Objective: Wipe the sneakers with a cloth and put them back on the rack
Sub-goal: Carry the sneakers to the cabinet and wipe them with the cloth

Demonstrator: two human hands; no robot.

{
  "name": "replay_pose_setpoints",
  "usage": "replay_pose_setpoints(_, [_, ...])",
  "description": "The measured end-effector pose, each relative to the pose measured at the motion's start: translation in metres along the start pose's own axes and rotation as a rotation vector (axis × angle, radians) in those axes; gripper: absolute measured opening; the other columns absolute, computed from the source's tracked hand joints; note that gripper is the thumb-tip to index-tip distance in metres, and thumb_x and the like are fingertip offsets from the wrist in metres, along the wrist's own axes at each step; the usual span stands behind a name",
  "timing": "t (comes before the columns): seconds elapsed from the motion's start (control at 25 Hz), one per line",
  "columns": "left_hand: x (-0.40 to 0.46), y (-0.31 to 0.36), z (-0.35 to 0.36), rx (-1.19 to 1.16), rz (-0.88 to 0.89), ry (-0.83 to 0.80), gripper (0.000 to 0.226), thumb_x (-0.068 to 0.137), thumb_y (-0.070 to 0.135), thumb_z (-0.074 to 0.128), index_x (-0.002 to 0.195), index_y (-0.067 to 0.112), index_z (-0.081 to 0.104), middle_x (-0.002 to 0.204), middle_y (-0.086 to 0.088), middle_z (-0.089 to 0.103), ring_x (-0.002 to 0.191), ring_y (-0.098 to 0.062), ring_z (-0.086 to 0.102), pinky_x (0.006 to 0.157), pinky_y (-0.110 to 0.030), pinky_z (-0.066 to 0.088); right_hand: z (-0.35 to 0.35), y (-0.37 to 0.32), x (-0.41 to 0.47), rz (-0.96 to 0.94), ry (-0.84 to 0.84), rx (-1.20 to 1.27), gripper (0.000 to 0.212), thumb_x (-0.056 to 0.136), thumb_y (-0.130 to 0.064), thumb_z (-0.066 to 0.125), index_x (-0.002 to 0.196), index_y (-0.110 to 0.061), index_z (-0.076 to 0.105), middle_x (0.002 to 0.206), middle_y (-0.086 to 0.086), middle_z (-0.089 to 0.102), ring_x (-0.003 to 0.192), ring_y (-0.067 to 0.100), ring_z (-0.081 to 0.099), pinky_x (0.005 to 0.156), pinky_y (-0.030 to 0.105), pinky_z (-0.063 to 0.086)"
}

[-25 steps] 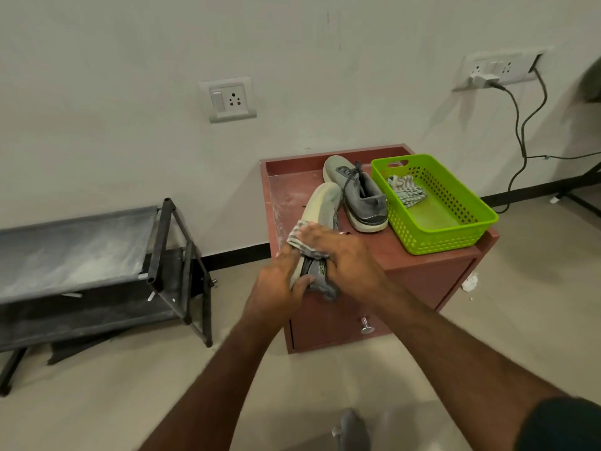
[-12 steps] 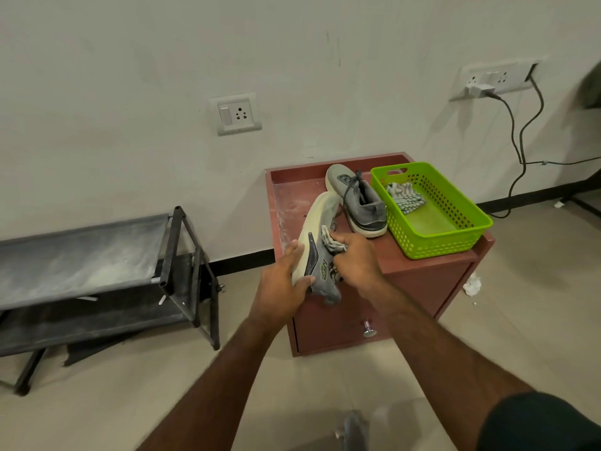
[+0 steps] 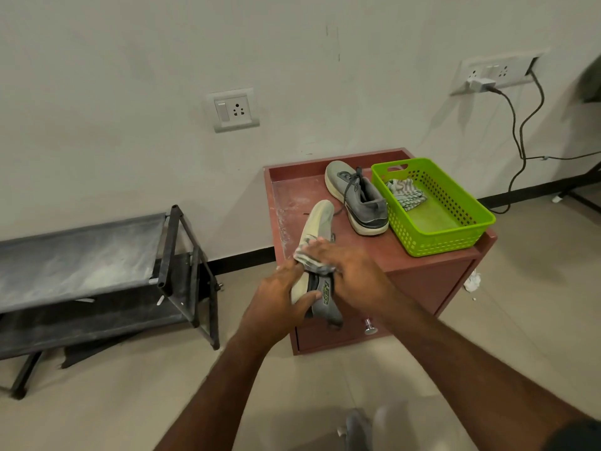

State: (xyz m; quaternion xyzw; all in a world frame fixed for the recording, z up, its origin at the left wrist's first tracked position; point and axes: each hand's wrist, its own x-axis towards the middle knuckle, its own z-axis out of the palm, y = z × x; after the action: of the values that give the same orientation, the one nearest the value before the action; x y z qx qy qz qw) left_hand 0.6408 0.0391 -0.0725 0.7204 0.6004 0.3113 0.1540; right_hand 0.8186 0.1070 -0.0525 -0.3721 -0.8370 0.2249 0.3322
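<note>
Now, left hand (image 3: pixel 276 304) gripping tilted sneaker (image 3: pixel 317 255), right hand (image 3: pixel 354 271) pressing cloth (image 3: pixel 309 258) flat against it

both arms reach forward, left hand (image 3: pixel 276 301) curled (gripping), right hand (image 3: pixel 353 271) pressing flat.

Bare cabinet top (image 3: pixel 292 196) left of the second sneaker (image 3: pixel 357 196); basket (image 3: pixel 439 242) apparently crowds its right.

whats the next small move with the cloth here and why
Probably slide the cloth further along the pale sole toward the toe: the right hand presses it mid-sole, the left hand grips the held sneaker at the heel, and the toe end looks unwiped.
</note>
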Motion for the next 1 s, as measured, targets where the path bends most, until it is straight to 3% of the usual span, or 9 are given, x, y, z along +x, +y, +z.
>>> replay_pose_setpoints(0.12, [0.0, -0.009, 0.002, -0.051, -0.016, 0.05, 0.07, 0.085, 0.04, 0.076, 0.147, 0.021, 0.048, 0.146, 0.017, 0.041, 0.132, 0.006, 0.042, 0.104, -0.005, 0.033, 0.02, 0.029, 0.008, -0.044, -0.008, -0.039, 0.067, 0.079, 0.01, 0.059, 0.14, -0.019, 0.053, 0.148, 0.002, 0.047, 0.14, 0.011, 0.039, 0.118, 0.026, 0.027])
replay_pose_setpoints(0.2, [0.0, -0.011, 0.003, -0.069, -0.013, 0.046, 0.072, 0.085, 0.041, 0.077, 0.148, 0.023, 0.047, 0.154, 0.014, 0.035, 0.136, 0.008, 0.034, 0.109, -0.008, 0.032, 0.026, 0.041, 0.014, 0.061, 0.08, -0.017, 0.075, 0.075, 0.017, 0.057, 0.14, -0.021, 0.052, 0.147, 0.002, 0.047, 0.138, 0.011, 0.042, 0.116, 0.026, 0.031])
replay_pose_setpoints(0.32, [0.002, -0.01, 0.003, -0.048, 0.0, 0.052, 0.072, 0.084, 0.042, 0.077, 0.147, 0.022, 0.049, 0.156, 0.01, 0.039, 0.137, 0.002, 0.04, 0.113, -0.019, 0.037, 0.014, 0.046, 0.022, 0.273, 0.238, -0.031, 0.073, 0.073, 0.018, 0.049, 0.137, -0.017, 0.056, 0.138, 0.004, 0.057, 0.129, 0.014, 0.052, 0.109, 0.016, 0.033])
replay_pose_setpoints(0.44, [0.011, -0.009, -0.003, 0.037, 0.039, 0.019, 0.074, 0.083, 0.046, 0.077, 0.146, 0.017, 0.051, 0.155, 0.005, 0.043, 0.143, -0.005, 0.036, 0.116, -0.016, 0.02, -0.009, 0.038, 0.01, 0.349, 0.28, -0.06, 0.054, 0.082, 0.004, 0.063, 0.13, -0.021, 0.062, 0.122, 0.002, 0.068, 0.099, -0.001, 0.061, 0.084, 0.001, 0.037])
replay_pose_setpoints(0.56, [0.017, -0.009, -0.003, 0.027, 0.039, 0.006, 0.08, 0.079, 0.05, 0.079, 0.146, 0.018, 0.049, 0.147, 0.002, 0.053, 0.134, -0.011, 0.051, 0.112, -0.028, 0.04, -0.002, 0.02, -0.012, 0.182, -0.009, 0.123, 0.06, 0.079, 0.008, 0.054, 0.132, -0.019, 0.06, 0.135, -0.003, 0.058, 0.126, -0.004, 0.049, 0.109, 0.013, 0.033])
replay_pose_setpoints(0.72, [0.011, -0.001, 0.005, -0.091, -0.054, 0.048, 0.086, 0.075, 0.043, 0.084, 0.149, 0.022, 0.046, 0.13, 0.003, 0.066, 0.111, 0.0, 0.061, 0.088, -0.002, 0.044, 0.015, 0.049, -0.012, 0.295, 0.034, -0.064, 0.064, 0.076, 0.012, 0.053, 0.131, -0.019, 0.062, 0.134, 0.0, 0.059, 0.128, 0.011, 0.053, 0.11, 0.015, 0.031])
replay_pose_setpoints(0.84, [0.014, -0.003, 0.002, -0.117, -0.08, 0.032, 0.086, 0.074, 0.048, 0.083, 0.149, 0.028, 0.045, 0.13, 0.005, 0.066, 0.117, -0.007, 0.061, 0.097, -0.025, 0.053, -0.006, 0.06, -0.003, 0.515, 0.204, -0.22, 0.049, 0.084, -0.003, 0.061, 0.127, -0.028, 0.065, 0.122, -0.001, 0.068, 0.114, 0.018, 0.063, 0.095, 0.022, 0.046])
replay_pose_setpoints(0.92, [0.019, -0.004, -0.002, -0.091, -0.076, 0.034, 0.08, 0.074, 0.052, 0.082, 0.143, 0.028, 0.05, 0.125, 0.003, 0.069, 0.118, -0.016, 0.063, 0.094, -0.043, 0.057, -0.005, 0.045, 0.004, 0.378, 0.308, -0.119, 0.055, 0.08, 0.006, 0.06, 0.129, -0.018, 0.063, 0.127, -0.002, 0.064, 0.121, 0.008, 0.055, 0.104, 0.019, 0.04])
replay_pose_setpoints(1.0, [0.025, -0.001, -0.001, -0.075, -0.059, 0.104, 0.071, 0.074, 0.049, 0.084, 0.135, 0.023, 0.06, 0.116, -0.001, 0.073, 0.106, -0.015, 0.069, 0.088, -0.04, 0.06, 0.009, 0.03, 0.007, 0.185, 0.234, -0.043, 0.067, 0.074, 0.018, 0.051, 0.134, -0.011, 0.058, 0.136, -0.001, 0.057, 0.129, 0.005, 0.046, 0.112, 0.015, 0.029])
